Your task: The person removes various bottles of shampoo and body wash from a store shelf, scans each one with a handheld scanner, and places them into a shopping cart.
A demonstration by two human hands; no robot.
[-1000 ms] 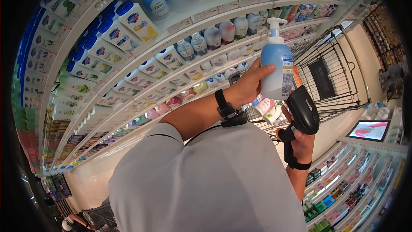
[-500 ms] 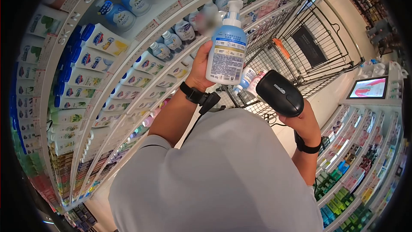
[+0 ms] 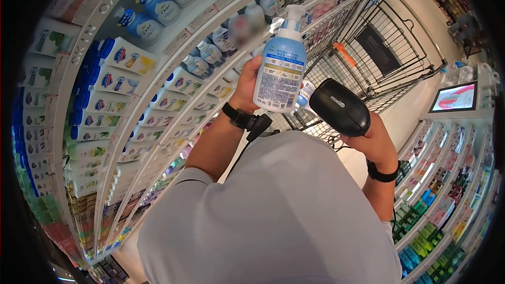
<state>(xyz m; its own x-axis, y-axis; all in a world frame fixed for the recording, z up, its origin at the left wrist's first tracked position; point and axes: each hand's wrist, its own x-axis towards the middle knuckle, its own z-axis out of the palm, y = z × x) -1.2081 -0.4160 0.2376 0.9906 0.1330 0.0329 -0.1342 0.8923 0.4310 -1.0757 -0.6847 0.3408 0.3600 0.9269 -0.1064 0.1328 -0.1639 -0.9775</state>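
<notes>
A blue and white pump bottle (image 3: 280,73) stands nearly upright in my left hand (image 3: 245,87), its printed back label and barcode facing me. My fingers wrap round its left side; some of them are hidden behind it. In my right hand (image 3: 376,139) is a black handheld barcode scanner (image 3: 339,106), its rounded head pointing up and left toward the lower part of the bottle. Scanner and bottle are apart, with a small gap between them. The scanner's handle is mostly hidden under its head and my fingers.
A wire shopping cart (image 3: 386,52) stands just beyond my hands, with a few bottles (image 3: 305,93) in it. Curved shelves on the left carry Dove pump bottles (image 3: 163,8) and white tubes with blue caps (image 3: 118,76). On the right are more shelves and a small screen (image 3: 453,98).
The bottle has dropped slightly and shifted a little right in view. The scanner has moved a bit up and left, closer to the bottle. Both stay in the same hands.
</notes>
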